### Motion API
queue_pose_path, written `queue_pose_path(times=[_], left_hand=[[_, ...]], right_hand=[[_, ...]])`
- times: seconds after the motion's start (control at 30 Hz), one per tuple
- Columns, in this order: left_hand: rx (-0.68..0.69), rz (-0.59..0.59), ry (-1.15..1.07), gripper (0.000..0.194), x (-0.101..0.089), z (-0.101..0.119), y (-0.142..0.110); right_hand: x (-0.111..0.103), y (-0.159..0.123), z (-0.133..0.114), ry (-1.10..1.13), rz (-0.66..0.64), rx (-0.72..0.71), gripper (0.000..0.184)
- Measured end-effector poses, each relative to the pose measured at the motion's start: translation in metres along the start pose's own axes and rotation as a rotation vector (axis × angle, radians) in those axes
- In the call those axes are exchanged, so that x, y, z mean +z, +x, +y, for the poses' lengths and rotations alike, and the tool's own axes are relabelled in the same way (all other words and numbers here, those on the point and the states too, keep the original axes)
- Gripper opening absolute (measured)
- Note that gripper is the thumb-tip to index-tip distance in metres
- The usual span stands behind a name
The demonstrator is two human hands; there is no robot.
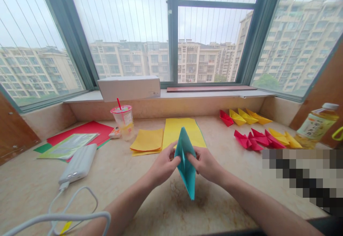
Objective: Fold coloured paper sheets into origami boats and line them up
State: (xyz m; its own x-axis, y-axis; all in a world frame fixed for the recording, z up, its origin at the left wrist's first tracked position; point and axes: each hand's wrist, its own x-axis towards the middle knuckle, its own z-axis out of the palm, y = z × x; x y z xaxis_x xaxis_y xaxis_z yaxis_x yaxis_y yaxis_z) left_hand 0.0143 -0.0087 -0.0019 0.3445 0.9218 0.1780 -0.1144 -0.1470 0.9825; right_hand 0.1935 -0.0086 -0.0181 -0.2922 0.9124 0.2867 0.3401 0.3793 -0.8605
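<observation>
Marbled countertop (160, 211) lay beneath as I observed the left hand (166, 164) and right hand (207, 162) pinching the folded teal paper (189, 175) centrally, above it. I judged the fold partly opened, calling for even thumb pressure; a yellow sheet (177, 128) lay beyond.

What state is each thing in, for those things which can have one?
Teal paper: folded, partly spread
Left hand: fingers gripping teal paper
Right hand: fingers gripping teal paper
Cup: lidded, upright, straw inserted
Bottle: capped, liquid inside
Power bank: plugged in
White box: closed
Red boats: folded
Yellow boats: folded
Orange squares: stacked
</observation>
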Motion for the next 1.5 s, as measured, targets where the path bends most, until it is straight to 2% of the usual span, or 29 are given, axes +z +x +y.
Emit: queue_pose_path(times=[0.1, 0.23, 0.53, 0.63, 0.83, 0.9, 0.97, 1.0, 1.07, 1.13, 1.2, 1.27, 1.4, 1.5], left_hand=[[0.032, -0.079, 0.180, 0.025, 0.002, 0.006, 0.001], [0.041, -0.051, 0.263, 0.018, 0.001, 0.009, 0.001], [0.021, -0.050, 0.348, 0.015, 0.000, 0.007, 0.001], [-0.003, -0.049, 0.398, 0.024, 0.001, 0.006, 0.000], [-0.018, -0.007, 0.361, 0.026, -0.005, 0.004, 0.003], [-0.038, 0.050, 0.331, 0.026, -0.009, 0.003, 0.006], [-0.054, 0.141, 0.313, 0.027, -0.014, 0.001, 0.008], [-0.063, 0.190, 0.305, 0.027, -0.016, 0.000, 0.009], [-0.092, 0.267, 0.275, 0.028, -0.019, -0.001, 0.011], [-0.135, 0.304, 0.201, 0.028, -0.022, -0.003, 0.012], [-0.168, 0.303, 0.119, 0.028, -0.024, -0.005, 0.013], [-0.183, 0.291, 0.075, 0.031, -0.024, -0.006, 0.014], [-0.209, 0.225, 0.022, 0.036, -0.022, -0.007, 0.013], [-0.224, 0.165, -0.019, 0.037, -0.021, -0.006, 0.011]], right_hand=[[0.000, 0.001, 0.002, -0.058, 0.046, -0.046, 0.022], [-0.001, 0.003, 0.001, -0.073, 0.058, -0.048, 0.021], [0.001, 0.002, 0.005, -0.022, 0.056, -0.007, 0.022], [0.001, 0.001, 0.004, -0.001, 0.055, -0.007, 0.023], [0.000, 0.004, 0.006, 0.106, 0.010, 0.020, 0.027], [0.000, 0.006, 0.009, 0.151, 0.004, 0.023, 0.036], [-0.003, 0.005, 0.010, 0.164, 0.026, -0.012, 0.052], [-0.004, 0.004, 0.010, 0.150, 0.037, -0.047, 0.054], [-0.007, 0.001, 0.009, 0.079, 0.007, -0.152, 0.050], [-0.010, -0.002, 0.006, -0.036, -0.097, -0.270, 0.045], [-0.010, -0.005, 0.003, -0.171, -0.218, -0.363, 0.044], [-0.008, -0.007, 0.000, -0.296, -0.277, -0.418, 0.045], [-0.003, -0.008, 0.000, -0.414, -0.187, -0.477, 0.041], [-0.002, -0.007, 0.002, -0.430, -0.087, -0.455, 0.042]])
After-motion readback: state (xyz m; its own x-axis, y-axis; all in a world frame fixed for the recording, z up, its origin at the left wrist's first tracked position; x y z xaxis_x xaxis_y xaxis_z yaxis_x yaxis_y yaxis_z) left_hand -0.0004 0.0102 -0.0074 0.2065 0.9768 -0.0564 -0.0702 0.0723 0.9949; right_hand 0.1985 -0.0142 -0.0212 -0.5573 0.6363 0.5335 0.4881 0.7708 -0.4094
